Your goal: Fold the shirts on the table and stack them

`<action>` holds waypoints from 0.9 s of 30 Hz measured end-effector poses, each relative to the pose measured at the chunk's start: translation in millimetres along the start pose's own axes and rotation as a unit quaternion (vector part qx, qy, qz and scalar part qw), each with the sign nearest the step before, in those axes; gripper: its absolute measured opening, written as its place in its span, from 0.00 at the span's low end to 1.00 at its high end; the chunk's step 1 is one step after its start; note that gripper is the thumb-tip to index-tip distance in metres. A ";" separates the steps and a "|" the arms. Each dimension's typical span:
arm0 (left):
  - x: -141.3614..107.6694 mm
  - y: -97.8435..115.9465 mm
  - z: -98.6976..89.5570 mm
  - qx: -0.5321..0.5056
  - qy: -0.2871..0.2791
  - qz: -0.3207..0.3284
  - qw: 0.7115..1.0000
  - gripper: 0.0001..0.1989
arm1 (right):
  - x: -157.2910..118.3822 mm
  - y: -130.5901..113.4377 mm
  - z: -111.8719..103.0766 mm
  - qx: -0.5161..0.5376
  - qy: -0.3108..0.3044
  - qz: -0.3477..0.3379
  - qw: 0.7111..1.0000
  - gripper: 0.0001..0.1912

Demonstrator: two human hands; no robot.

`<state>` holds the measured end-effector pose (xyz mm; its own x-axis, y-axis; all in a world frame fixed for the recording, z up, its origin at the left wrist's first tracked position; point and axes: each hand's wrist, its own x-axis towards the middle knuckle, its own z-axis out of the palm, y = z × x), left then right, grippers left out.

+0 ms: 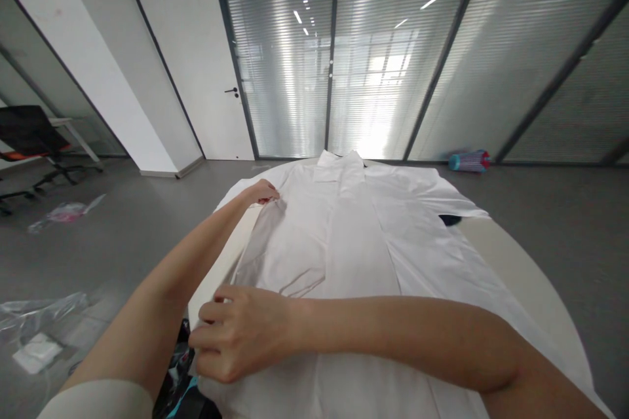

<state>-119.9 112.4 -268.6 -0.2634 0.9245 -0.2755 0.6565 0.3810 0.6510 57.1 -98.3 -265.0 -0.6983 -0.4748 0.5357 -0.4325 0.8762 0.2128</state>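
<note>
A white coat lies spread over a round table, its collar at the far end and one short-looking sleeve reaching out to the right. At its upper left side, below the shoulder, my left hand is closed on the edge of the cloth. My right hand crosses over the lower part of the coat, its fingers curled around the left edge near the table rim. The fingertips of both hands are partly hidden. Thin creases and a pocket-like line show on the cloth between the two hands.
The pale round table shows its rim at the right. Black bags sit below its left edge. Clear plastic wrapping and a white packet lie on the floor. An office chair stands left; a colourful cylinder lies by the glass wall.
</note>
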 end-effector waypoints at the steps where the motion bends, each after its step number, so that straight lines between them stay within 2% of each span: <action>1: 2.4 3.0 -0.5 0.006 -0.002 0.000 1.000 0.07 | -1.2 -2.0 -6.7 0.004 0.010 0.002 1.000 0.19; 6: 19.1 21.8 4.1 0.020 0.005 0.019 1.000 0.07 | -11.4 -11.3 -31.6 0.007 0.040 0.029 0.999 0.19; 11: 39.4 44.0 17.8 0.031 0.050 0.050 0.997 0.08 | -23.3 -21.9 -51.6 -0.038 0.039 0.053 0.997 0.17; 14: 55.7 58.3 31.1 0.033 0.083 0.074 0.993 0.07 | -38.9 -32.6 -63.0 -0.063 0.013 0.075 0.995 0.16; 20: 86.3 96.9 74.6 0.059 0.136 0.128 0.981 0.16 | -93.8 -64.2 -58.0 0.016 -0.030 0.191 0.981 0.11; 24: 87.5 120.8 111.6 0.100 0.154 0.169 0.969 0.16 | -120.0 -78.0 -56.5 0.103 -0.075 0.258 0.958 0.05; 27: 81.1 128.2 134.0 0.126 0.162 0.188 0.960 0.16 | -129.1 -81.2 -61.7 0.157 -0.090 0.307 0.934 0.09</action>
<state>37.6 235.1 -302.3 -0.1531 0.9661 0.2078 0.8882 0.0423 0.4575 217.6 -103.0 -301.0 -0.9421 0.0783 0.3260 -0.0449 0.9342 -0.3540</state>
